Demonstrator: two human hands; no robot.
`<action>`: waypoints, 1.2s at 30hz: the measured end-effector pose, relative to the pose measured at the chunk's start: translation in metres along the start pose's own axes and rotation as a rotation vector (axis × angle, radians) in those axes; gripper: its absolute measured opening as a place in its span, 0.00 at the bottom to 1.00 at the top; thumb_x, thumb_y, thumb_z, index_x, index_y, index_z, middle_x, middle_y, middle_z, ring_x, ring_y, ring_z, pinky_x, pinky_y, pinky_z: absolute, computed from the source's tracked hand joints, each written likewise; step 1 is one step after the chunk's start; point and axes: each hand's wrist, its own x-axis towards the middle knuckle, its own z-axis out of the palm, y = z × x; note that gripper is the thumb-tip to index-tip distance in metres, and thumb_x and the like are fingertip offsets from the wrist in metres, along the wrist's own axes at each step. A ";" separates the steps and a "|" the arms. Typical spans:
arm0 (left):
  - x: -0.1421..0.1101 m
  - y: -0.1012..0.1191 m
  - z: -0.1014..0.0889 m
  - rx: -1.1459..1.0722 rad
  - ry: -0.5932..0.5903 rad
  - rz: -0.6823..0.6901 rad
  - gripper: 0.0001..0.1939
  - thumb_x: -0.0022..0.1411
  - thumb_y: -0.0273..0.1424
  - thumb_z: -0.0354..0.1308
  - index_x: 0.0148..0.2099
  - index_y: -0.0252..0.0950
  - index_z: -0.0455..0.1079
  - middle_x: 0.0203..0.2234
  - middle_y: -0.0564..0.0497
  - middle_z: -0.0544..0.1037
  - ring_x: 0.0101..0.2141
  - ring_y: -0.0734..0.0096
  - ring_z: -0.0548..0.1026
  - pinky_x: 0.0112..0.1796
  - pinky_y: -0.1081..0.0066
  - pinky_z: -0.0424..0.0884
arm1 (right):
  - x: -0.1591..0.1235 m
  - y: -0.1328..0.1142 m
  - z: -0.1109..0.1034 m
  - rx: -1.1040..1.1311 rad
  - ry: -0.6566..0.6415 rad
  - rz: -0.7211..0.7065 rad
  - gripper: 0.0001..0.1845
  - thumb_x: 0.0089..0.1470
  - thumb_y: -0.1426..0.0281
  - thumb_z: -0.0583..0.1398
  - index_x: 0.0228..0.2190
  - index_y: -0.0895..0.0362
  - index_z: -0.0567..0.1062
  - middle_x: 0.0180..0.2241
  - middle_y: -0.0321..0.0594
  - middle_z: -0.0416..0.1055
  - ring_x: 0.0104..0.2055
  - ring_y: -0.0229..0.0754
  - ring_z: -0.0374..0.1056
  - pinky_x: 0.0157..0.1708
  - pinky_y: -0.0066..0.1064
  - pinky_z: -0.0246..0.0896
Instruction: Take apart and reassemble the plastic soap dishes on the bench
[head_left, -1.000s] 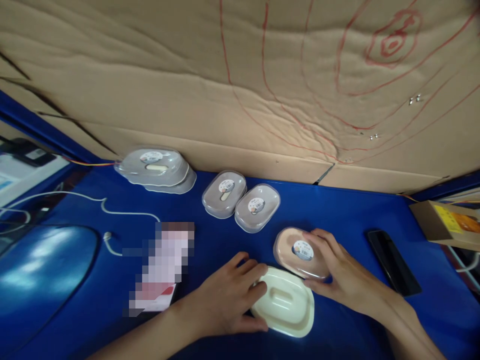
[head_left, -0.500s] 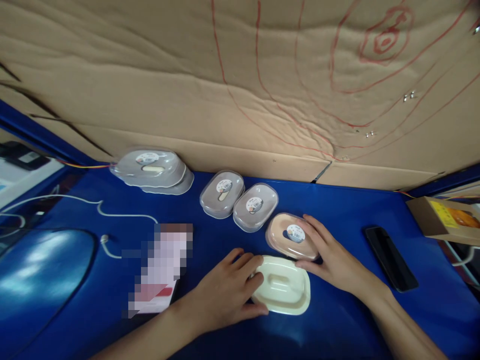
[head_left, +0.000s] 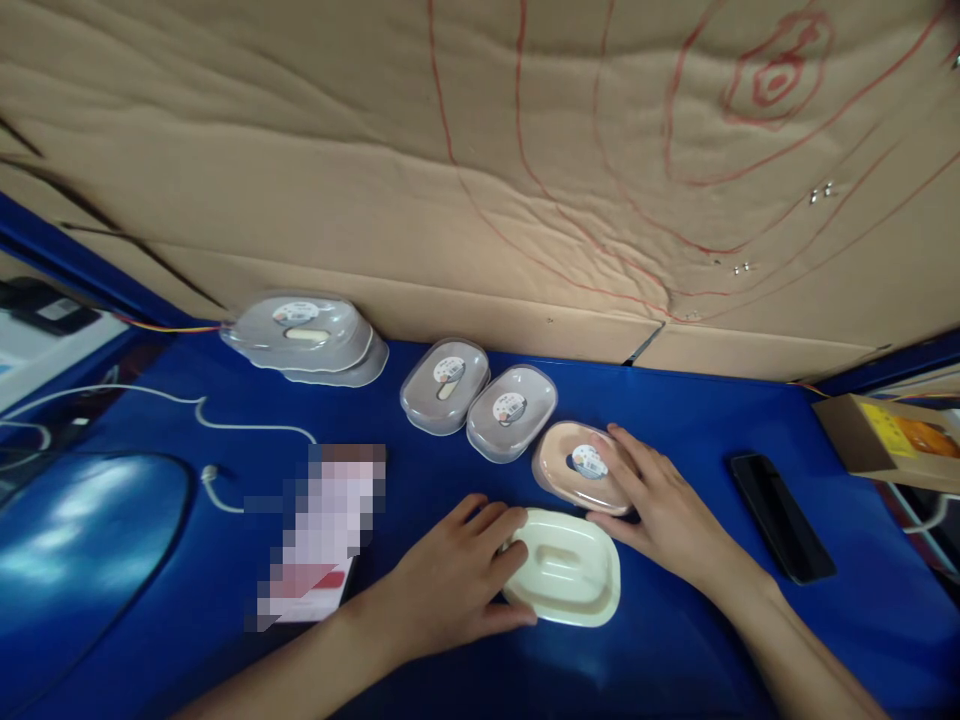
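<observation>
The left hand (head_left: 461, 580) grips the left end of a cream, glossy oval plastic dish (head_left: 574, 590) on the shiny blue table (head_left: 675, 650). Just to its far side, the right hand (head_left: 667, 500) holds the right end of a peach oval box with a clear plastic cover (head_left: 559, 462). Farther left, a grey oval clear-covered box (head_left: 421, 390) sits beside a matching grey box (head_left: 525, 425).

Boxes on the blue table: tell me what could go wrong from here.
The pink box under the right hand sits close beside a grey box, so a push that way might knock it.

The cream dish has the left hand at its left end only, so it could swivel or tip if pressed there.
</observation>
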 end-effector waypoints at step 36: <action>0.001 -0.006 0.013 -0.180 -0.057 -0.161 0.50 0.62 0.40 0.72 0.76 0.36 0.48 0.65 0.36 0.72 0.63 0.45 0.71 0.63 0.42 0.64 | -0.026 -0.062 -0.014 0.089 -0.166 -0.032 0.47 0.54 0.63 0.71 0.69 0.49 0.60 0.65 0.55 0.63 0.62 0.65 0.69 0.54 0.53 0.77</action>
